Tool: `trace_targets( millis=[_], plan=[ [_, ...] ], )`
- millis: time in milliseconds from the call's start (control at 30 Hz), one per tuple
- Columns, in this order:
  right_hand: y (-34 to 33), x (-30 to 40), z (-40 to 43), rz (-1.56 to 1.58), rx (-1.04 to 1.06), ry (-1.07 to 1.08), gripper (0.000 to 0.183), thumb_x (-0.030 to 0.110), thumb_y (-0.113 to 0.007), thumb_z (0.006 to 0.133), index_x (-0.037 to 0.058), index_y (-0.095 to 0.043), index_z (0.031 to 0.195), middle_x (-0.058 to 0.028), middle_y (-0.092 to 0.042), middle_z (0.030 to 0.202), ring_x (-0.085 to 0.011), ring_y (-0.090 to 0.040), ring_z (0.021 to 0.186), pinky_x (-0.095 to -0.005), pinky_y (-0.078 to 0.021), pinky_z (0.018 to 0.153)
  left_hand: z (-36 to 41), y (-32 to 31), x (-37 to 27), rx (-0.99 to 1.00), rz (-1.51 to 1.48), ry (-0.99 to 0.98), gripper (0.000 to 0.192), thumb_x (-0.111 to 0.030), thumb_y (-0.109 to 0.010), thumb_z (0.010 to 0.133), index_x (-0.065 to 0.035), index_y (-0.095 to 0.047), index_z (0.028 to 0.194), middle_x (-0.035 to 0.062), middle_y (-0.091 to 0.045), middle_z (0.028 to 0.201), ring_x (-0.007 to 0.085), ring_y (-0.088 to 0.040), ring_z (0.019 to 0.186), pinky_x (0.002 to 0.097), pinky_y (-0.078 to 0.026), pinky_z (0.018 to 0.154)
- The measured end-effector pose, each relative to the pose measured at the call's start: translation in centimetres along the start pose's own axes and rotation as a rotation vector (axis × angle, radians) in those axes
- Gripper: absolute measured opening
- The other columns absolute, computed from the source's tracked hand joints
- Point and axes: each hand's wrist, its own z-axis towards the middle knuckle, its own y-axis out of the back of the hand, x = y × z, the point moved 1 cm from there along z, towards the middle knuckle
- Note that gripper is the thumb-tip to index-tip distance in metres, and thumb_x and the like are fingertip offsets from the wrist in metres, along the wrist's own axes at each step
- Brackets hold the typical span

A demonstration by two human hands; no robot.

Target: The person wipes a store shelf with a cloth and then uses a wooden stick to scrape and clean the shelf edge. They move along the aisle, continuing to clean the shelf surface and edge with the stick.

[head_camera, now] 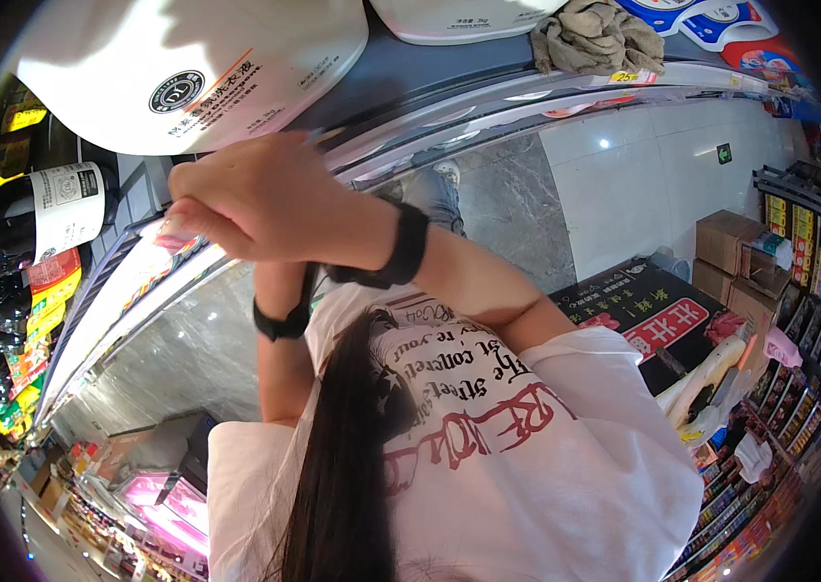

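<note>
My right hand [272,196] reaches across to the left, back up and fingers curled, with a black band on the wrist. It is in front of the lower edge of a large white laundry detergent jug [258,94]. Whether the fingers grip anything is hidden. My left hand is almost wholly covered by the right one; only its wrist with a black watch or band [283,316] shows below. A second white jug [454,18] stands to the right on the dark shelf [389,65]. Near it a crumpled grey-brown cloth [596,40] lies at the shelf's front edge.
Dark bottles with white labels [68,207] line the left shelf. A price tag [632,76] sits on the shelf rail below the cloth. Behind on the right are a black printed box [643,313], cardboard boxes [731,240] and stocked racks [803,313]. Grey tiles [512,196] cover the floor.
</note>
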Motion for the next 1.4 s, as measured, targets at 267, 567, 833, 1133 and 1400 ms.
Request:
trace_targets(
  millis=[267,567,833,1133,1400],
  plan=[
    [3.6,-0.2,-0.2,-0.053,-0.199,0.06,0.025,0.024,-0.057,0.088,0.0087,-0.056,0.069,-0.0079,-0.052,0.059,-0.0286,-0.054,0.051,-0.0346,-0.0426,0.048,2.6,-3.1,-1.2,0.019,-0.008,-0.052,0.048,-0.012,-0.063,0.089,0.0015,-0.041,0.13,0.0135,-0.049,0.123,0.0245,-0.049,0.114,0.0337,-0.042,0.095],
    [-2.5,0.5,-0.2,0.357,-0.128,0.061,0.031,0.033,-0.054,0.092,0.0115,-0.054,0.07,-0.0069,-0.051,0.058,-0.0286,-0.058,0.056,-0.0381,-0.045,0.053,-0.9,2.2,-4.0,-0.025,-0.049,-0.083,0.039,-0.015,-0.048,0.099,-0.0034,-0.037,0.135,0.0084,-0.047,0.126,0.0156,-0.048,0.116,0.0291,-0.038,0.097],
    [4.2,0.1,-0.2,0.064,-0.244,-0.066,0.028,0.027,-0.057,0.091,0.0058,-0.054,0.072,-0.0105,-0.052,0.061,-0.0324,-0.053,0.054,-0.0354,-0.043,0.049,3.9,-1.7,-1.5,0.043,-0.079,-0.112,0.042,-0.013,-0.052,0.097,-0.002,-0.037,0.135,0.009,-0.047,0.126,0.0171,-0.047,0.118,0.0293,-0.038,0.098],
    [3.5,-0.6,-0.4,-0.072,-0.197,0.103,0.021,0.025,-0.06,0.087,0.0095,-0.054,0.074,-0.0081,-0.056,0.061,-0.0283,-0.059,0.055,-0.0391,-0.0451,0.051,3.0,-2.7,0.2,0.029,0.204,-0.117,0.046,-0.012,-0.056,0.094,-0.0006,-0.037,0.135,0.0097,-0.047,0.125,0.0189,-0.046,0.12,0.0296,-0.038,0.098],
    [-1.7,0.6,-0.3,0.198,-0.026,0.08,0.028,0.033,-0.058,0.089,0.0102,-0.053,0.075,-0.0077,-0.054,0.061,-0.0284,-0.059,0.06,-0.0406,-0.0441,0.055,-2.0,1.2,5.7,-0.03,0.015,-0.016,0.048,-0.013,-0.06,0.092,0.0003,-0.039,0.133,0.0093,-0.048,0.124,0.0185,-0.046,0.119,0.0302,-0.039,0.097]
  ],
)
